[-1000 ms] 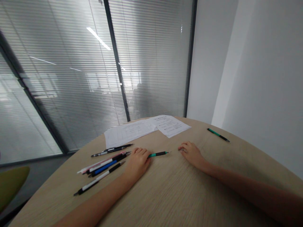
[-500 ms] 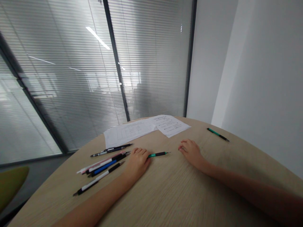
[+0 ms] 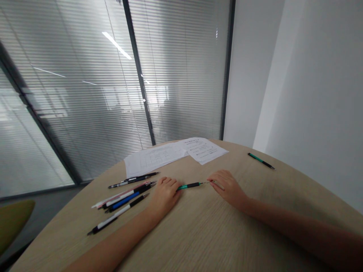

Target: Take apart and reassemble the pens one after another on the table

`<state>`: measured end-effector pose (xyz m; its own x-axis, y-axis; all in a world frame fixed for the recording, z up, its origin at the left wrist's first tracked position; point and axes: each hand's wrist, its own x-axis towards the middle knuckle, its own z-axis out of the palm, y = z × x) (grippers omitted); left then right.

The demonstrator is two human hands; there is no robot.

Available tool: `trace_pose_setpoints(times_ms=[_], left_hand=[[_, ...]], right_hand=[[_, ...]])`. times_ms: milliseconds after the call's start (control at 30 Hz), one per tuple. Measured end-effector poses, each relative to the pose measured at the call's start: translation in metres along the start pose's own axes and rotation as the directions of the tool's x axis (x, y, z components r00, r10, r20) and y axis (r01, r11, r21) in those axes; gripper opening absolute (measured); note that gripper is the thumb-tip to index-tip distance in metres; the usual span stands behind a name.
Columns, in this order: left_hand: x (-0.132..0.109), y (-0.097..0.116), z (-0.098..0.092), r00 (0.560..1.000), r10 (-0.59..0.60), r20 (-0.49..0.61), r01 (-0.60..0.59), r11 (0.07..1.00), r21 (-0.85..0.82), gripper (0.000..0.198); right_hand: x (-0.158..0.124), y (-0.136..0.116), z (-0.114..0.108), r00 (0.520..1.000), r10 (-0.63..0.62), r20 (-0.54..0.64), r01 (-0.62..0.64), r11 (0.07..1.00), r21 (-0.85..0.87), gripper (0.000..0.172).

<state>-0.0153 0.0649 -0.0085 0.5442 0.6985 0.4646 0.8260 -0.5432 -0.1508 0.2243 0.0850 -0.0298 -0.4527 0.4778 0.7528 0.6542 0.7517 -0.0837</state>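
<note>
My left hand (image 3: 166, 194) rests on the table, fingers closed around the rear of a green pen with a black grip (image 3: 193, 185). The pen lies nearly level and its thin tip points right. At that tip, the thumb and fingers of my right hand (image 3: 228, 189) are pinched together. A small, thin thing seems to be between them, too small to name. Left of my left hand lie several pens: a blue pen (image 3: 124, 201), a white-and-black pen (image 3: 119, 214) and pink and white ones among them.
Two dark pens (image 3: 134, 179) lie behind the group. Printed sheets of paper (image 3: 155, 156) are at the table's far edge. Another green pen (image 3: 261, 161) lies at the far right of the round wooden table (image 3: 195, 238). A yellow-green chair (image 3: 14, 223) stands at the left.
My right hand has moved left to the tip of the green pen, and its fingers have closed into a pinch. The left hand has stayed in place with the pen.
</note>
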Motion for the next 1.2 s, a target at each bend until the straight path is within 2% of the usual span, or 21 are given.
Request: trace_pose_setpoints(times_ms=[700, 1200], left_hand=[[0.0015, 0.0019, -0.0022, 0.999, 0.017, 0.038, -0.016, 1.000, -0.008, 0.011], [0.0005, 0.0065, -0.0036, 0.996, 0.077, 0.047, -0.073, 0.995, -0.074, 0.011]], right_hand=[[0.0014, -0.0044, -0.0025, 1.000, -0.014, -0.014, 0.014, 1.000, 0.013, 0.013], [0.0003, -0.0066, -0.0022, 0.992, -0.123, -0.014, 0.123, 0.991, 0.049, 0.012]])
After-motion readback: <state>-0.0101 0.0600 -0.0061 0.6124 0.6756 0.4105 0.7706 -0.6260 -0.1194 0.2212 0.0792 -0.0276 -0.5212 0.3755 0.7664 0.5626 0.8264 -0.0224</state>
